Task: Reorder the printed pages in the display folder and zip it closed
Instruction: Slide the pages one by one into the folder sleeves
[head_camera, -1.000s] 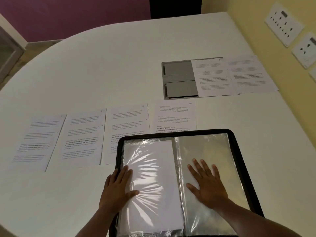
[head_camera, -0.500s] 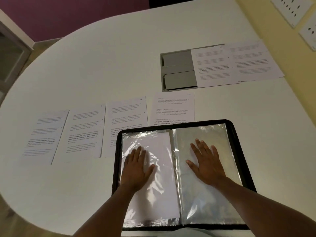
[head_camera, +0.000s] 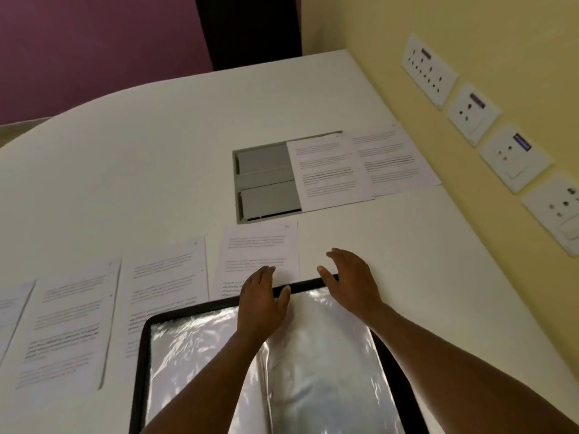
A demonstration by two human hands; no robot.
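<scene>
Now the open folder (head_camera: 142,364) lies flat, spine running away from the person; both hands, left (head_camera: 261,303) and right (head_camera: 352,283), reach over its far edge, fingers straight, holding nothing.

No text can be read: the print on the white paper sheets (head_camera: 260,255) is too blurred.

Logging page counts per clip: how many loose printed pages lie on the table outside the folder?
6. Four in a row beyond the folder. Two farther back by the wall. The leftmost is cropped; more may lie off-frame.
</scene>
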